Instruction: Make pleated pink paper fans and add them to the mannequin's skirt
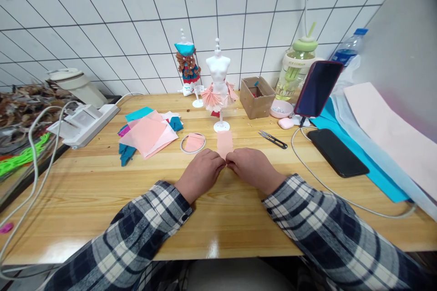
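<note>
A small peach strip of crepe paper (225, 142) lies flat on the table, its near end pinched between my two hands. My left hand (200, 173) is closed at the strip's left corner, and my right hand (252, 168) is closed at the right one, fingertips almost touching. Beyond the strip stands a white mini dress form (218, 69) with a pleated peach paper skirt (212, 99) round its hips. To the left of the strip, a ring (182, 145) encircles a pleated peach paper piece (194, 142). Thread snips (273, 139) rest on the right.
Coloured paper sheets (146, 134) are piled at left, near a power strip (92, 122) with cables. A dressed form (186, 66), cardboard box (257, 97), bottle (293, 72) and propped phone (317, 88) stand along the back. Another phone (337, 152) and paper rolls (392, 132) lie right.
</note>
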Available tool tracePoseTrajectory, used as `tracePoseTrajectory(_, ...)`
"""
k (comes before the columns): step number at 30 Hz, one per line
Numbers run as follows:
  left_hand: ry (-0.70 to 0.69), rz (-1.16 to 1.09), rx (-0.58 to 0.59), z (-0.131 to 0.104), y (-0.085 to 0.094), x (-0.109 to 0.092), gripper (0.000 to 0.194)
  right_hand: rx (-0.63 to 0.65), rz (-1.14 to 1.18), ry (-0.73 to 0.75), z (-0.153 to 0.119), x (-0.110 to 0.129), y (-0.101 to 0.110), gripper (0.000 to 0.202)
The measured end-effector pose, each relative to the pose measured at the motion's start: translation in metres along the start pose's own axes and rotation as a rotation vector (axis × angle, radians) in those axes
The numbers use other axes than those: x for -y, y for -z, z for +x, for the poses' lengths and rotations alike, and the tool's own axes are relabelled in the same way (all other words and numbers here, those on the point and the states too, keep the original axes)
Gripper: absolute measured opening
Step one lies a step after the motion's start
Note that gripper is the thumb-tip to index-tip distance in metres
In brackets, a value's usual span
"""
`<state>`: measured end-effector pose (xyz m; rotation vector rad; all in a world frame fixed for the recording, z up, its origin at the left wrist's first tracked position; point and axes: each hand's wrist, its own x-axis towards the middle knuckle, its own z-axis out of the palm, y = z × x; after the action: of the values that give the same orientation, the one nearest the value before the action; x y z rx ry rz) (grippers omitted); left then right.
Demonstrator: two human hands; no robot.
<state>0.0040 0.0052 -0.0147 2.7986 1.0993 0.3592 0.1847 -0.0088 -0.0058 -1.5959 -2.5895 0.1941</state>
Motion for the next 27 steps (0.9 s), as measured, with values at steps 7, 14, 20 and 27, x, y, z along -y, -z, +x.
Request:
tracePoseTrajectory(7,0.041,-0.006,0.000,-0.0005,-0.0015,0.0004,0.024,0.048,-0.004,0.010,0.0003,-0.0003,0.0023,0.027)
tracePoseTrajectory(14,-0.008,0.023,-0.005,-0.0003,0.0007,0.0002,0.025,-0.016,-0.012,0.030,-0.0010,-0.0008,-0.0009,0.025)
tracePoseTrajectory(20,0.048,0.003,0.010,-0.0006,0.0010,-0.0007,0.026,0.022,-0.003,0.012,-0.0007,-0.0006,0.0001,0.026)
tracePoseTrajectory(27,0.003,0.002,0.000,0.0004,0.0013,-0.0004,0.026,-0.018,-0.043,0.062,-0.0013,-0.0006,-0.0002,0.023)
